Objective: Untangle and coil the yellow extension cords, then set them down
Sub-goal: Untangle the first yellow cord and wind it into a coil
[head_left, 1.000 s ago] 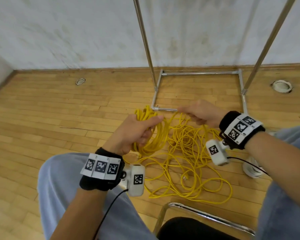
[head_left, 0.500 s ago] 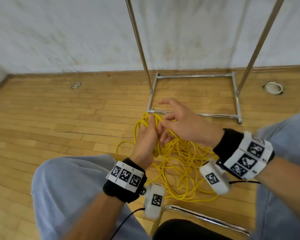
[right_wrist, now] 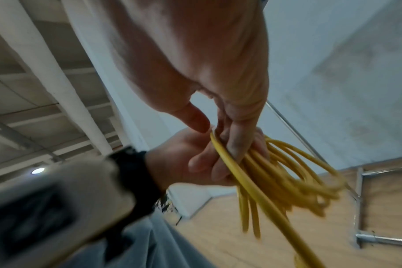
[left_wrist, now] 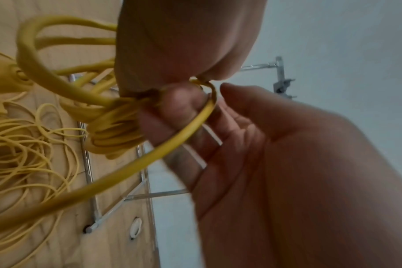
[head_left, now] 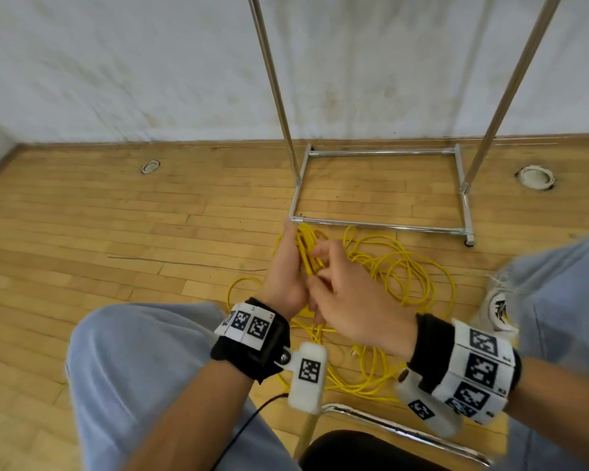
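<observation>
A coil of yellow extension cord (head_left: 306, 252) stands upright in my left hand (head_left: 285, 266), whose fingers curl round the bundled loops (right_wrist: 278, 174). My right hand (head_left: 344, 294) is pressed against the coil from the right. Its fingers (right_wrist: 235, 143) hold a single strand (left_wrist: 186, 134) against the bundle, with the thumb (right_wrist: 193, 119) apart. That strand arcs down towards the floor. The rest of the cord lies as a loose yellow tangle (head_left: 408, 277) on the wooden floor below and to the right of my hands. The plug ends are hard to make out.
A chrome clothes rack's base frame (head_left: 381, 227) lies just beyond the cord, with two uprights (head_left: 272, 79) rising from it. My knees in light jeans flank the tangle, with a white shoe (head_left: 497, 307) at right. A chrome chair rail (head_left: 405, 433) crosses below. Round floor fittings (head_left: 536, 178) sit near the wall.
My right hand has swung in from the right and closed onto the coil with a fresh strand. The left hand has turned the coil more upright. The view has shifted slightly.
</observation>
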